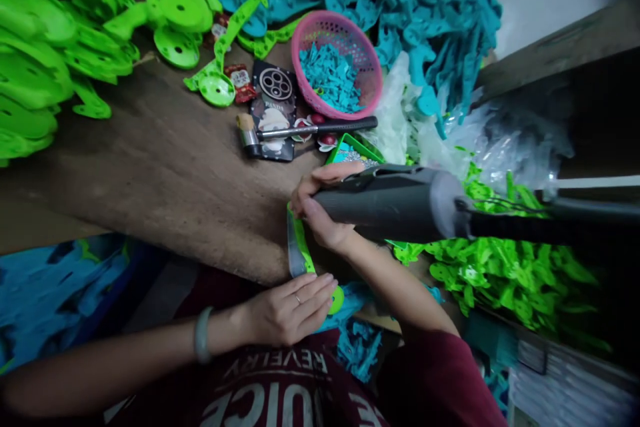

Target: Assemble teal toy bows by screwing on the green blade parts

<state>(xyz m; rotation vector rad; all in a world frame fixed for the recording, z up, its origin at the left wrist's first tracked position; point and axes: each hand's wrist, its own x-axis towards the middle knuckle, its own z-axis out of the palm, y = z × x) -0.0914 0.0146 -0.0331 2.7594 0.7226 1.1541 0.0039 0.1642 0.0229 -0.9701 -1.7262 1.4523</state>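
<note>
My right hand is wrapped round a grey power tool that lies across the table edge, its cable running off to the right. The tool's tip meets a green plastic strip part at the edge of the wooden table. My left hand, with a ring and a pale bangle on the wrist, lies closed over the near end of that green part, where a round green end pokes out.
A pink basket of teal scraps stands at the back, with a hammer lying on a dark packet before it. Green plastic parts pile at the left, teal ones behind, more green ones at the right.
</note>
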